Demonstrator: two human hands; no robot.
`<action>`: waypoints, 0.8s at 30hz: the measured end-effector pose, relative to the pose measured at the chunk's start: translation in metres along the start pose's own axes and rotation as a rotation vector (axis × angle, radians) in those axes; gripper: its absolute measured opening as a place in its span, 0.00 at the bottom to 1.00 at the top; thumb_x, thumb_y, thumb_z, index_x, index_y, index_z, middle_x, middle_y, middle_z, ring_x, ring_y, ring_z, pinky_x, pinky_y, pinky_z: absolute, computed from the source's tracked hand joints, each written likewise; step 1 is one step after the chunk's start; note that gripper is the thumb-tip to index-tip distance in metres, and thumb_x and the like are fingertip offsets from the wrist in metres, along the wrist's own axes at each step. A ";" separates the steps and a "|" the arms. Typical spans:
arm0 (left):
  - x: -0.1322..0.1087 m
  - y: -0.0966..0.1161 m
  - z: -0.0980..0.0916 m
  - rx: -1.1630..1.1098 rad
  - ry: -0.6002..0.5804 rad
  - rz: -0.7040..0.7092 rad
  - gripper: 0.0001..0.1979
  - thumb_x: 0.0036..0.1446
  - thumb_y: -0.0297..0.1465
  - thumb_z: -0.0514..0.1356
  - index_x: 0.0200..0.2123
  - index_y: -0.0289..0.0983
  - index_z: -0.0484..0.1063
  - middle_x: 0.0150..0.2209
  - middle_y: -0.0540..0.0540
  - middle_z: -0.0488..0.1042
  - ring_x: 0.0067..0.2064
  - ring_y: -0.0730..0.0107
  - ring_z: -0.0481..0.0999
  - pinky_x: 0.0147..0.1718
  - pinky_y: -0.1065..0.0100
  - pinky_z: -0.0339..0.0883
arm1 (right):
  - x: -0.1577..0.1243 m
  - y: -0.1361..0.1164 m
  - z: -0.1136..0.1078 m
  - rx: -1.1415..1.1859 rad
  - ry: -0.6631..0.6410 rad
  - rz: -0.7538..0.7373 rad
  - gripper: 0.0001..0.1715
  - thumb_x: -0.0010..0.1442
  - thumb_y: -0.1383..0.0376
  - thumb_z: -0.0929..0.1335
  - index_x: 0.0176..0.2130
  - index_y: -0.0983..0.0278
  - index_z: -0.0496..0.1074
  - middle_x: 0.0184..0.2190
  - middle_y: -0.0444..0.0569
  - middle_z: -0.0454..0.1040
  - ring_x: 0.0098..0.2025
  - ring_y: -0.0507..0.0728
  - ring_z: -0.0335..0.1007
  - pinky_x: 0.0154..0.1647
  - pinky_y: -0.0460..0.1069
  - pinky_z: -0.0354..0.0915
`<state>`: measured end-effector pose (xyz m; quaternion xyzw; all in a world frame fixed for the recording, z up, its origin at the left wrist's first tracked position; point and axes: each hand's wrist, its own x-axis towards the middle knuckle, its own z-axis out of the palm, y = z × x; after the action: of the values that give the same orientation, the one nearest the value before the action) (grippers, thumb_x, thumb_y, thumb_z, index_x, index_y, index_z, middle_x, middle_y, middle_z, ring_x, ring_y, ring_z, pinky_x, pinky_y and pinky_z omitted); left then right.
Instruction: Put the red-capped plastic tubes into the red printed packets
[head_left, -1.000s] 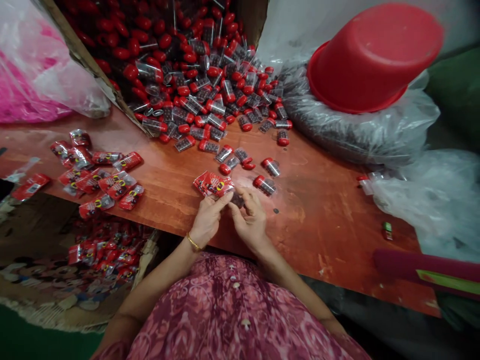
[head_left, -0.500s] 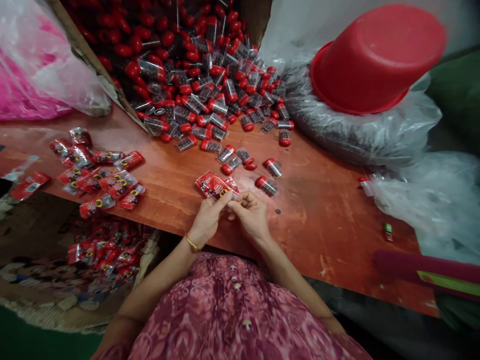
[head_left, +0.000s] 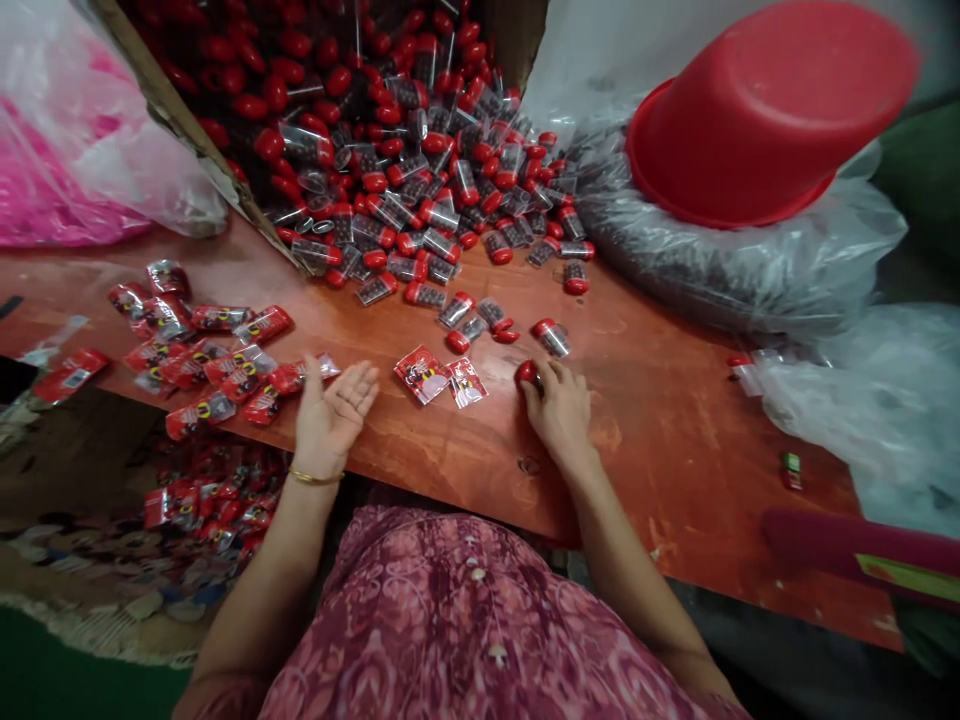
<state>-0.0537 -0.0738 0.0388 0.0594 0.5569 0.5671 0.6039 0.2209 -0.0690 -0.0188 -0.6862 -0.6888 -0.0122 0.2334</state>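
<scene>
My left hand [head_left: 334, 415] is open, palm up and fingers spread, over the front of the table. A red wrapped packet [head_left: 291, 377] lies just beyond its thumb, beside a group of similar packets [head_left: 244, 375]. My right hand [head_left: 561, 408] is closed round a small red-capped container [head_left: 528, 372], whose body is mostly hidden by the fingers. Between my hands two flat red printed sleeves [head_left: 421, 375] lie side by side on the table. Several clear containers with red caps and dark contents [head_left: 551, 337] lie just past my right hand.
A tipped carton [head_left: 247, 215] spills a large heap of red-capped containers [head_left: 420, 200]. At back right an upturned red tub [head_left: 750, 130] sits on a plastic bag [head_left: 720, 265]. Below the table's left edge a box [head_left: 90, 480] holds more packets. A purple roll [head_left: 825, 545] lies at right.
My hands have parted. The left moved left and opened, and another wrapped packet now lies with the group. The right moved right onto a red-capped container. The two sleeves now lie uncovered.
</scene>
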 end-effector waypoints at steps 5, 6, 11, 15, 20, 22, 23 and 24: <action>-0.002 -0.032 0.022 0.612 -0.100 0.532 0.15 0.39 0.39 0.68 0.32 0.40 0.77 0.38 0.44 0.78 0.42 0.60 0.74 0.45 0.63 0.64 | -0.017 0.001 0.007 0.055 0.002 -0.092 0.21 0.59 0.59 0.62 0.49 0.67 0.67 0.47 0.61 0.68 0.45 0.64 0.61 0.45 0.60 0.59; 0.002 -0.034 0.025 0.753 -0.135 0.639 0.15 0.36 0.38 0.70 0.30 0.42 0.78 0.41 0.44 0.77 0.47 0.56 0.72 0.49 0.60 0.60 | -0.018 0.000 0.008 0.063 -0.003 -0.091 0.22 0.59 0.59 0.62 0.50 0.68 0.67 0.48 0.62 0.68 0.46 0.65 0.61 0.45 0.60 0.59; 0.027 -0.033 0.028 1.239 -0.246 0.815 0.07 0.44 0.39 0.65 0.28 0.46 0.79 0.45 0.44 0.76 0.53 0.48 0.66 0.57 0.48 0.44 | -0.017 -0.002 0.010 0.075 0.024 -0.079 0.23 0.58 0.57 0.63 0.49 0.67 0.66 0.48 0.61 0.67 0.48 0.64 0.61 0.47 0.60 0.58; 0.030 -0.035 0.025 1.286 -0.205 0.857 0.06 0.49 0.37 0.61 0.30 0.47 0.79 0.47 0.45 0.76 0.57 0.46 0.63 0.57 0.44 0.39 | -0.015 -0.012 0.000 0.124 0.146 -0.065 0.17 0.57 0.58 0.64 0.44 0.63 0.70 0.47 0.58 0.69 0.49 0.64 0.62 0.49 0.61 0.57; 0.006 -0.036 0.033 1.141 -0.173 0.933 0.08 0.50 0.37 0.60 0.32 0.45 0.78 0.52 0.44 0.72 0.61 0.49 0.57 0.59 0.45 0.35 | -0.013 -0.054 -0.013 0.582 0.034 0.018 0.15 0.59 0.57 0.62 0.38 0.64 0.71 0.35 0.52 0.74 0.39 0.58 0.68 0.42 0.54 0.63; -0.008 -0.037 0.039 1.076 -0.198 0.936 0.07 0.50 0.36 0.60 0.32 0.46 0.78 0.54 0.45 0.70 0.63 0.52 0.54 0.60 0.46 0.34 | -0.010 -0.073 -0.011 0.833 -0.120 0.112 0.17 0.58 0.55 0.62 0.37 0.64 0.71 0.31 0.49 0.74 0.33 0.55 0.68 0.35 0.50 0.64; -0.014 -0.038 0.042 1.039 -0.224 0.918 0.06 0.50 0.35 0.60 0.32 0.46 0.78 0.54 0.46 0.70 0.64 0.53 0.53 0.60 0.46 0.34 | -0.008 -0.080 -0.010 0.942 -0.178 0.149 0.17 0.58 0.54 0.63 0.36 0.64 0.71 0.30 0.47 0.73 0.30 0.53 0.67 0.32 0.48 0.64; -0.020 -0.040 0.044 0.997 -0.252 0.886 0.06 0.50 0.35 0.61 0.32 0.46 0.78 0.55 0.47 0.69 0.64 0.54 0.51 0.60 0.46 0.35 | -0.007 -0.086 -0.008 1.027 -0.206 0.177 0.17 0.57 0.54 0.63 0.34 0.64 0.71 0.27 0.46 0.72 0.28 0.52 0.66 0.30 0.47 0.63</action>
<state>0.0090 -0.0782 0.0391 0.6190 0.6004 0.4250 0.2752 0.1415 -0.0831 0.0120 -0.5365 -0.5650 0.4138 0.4708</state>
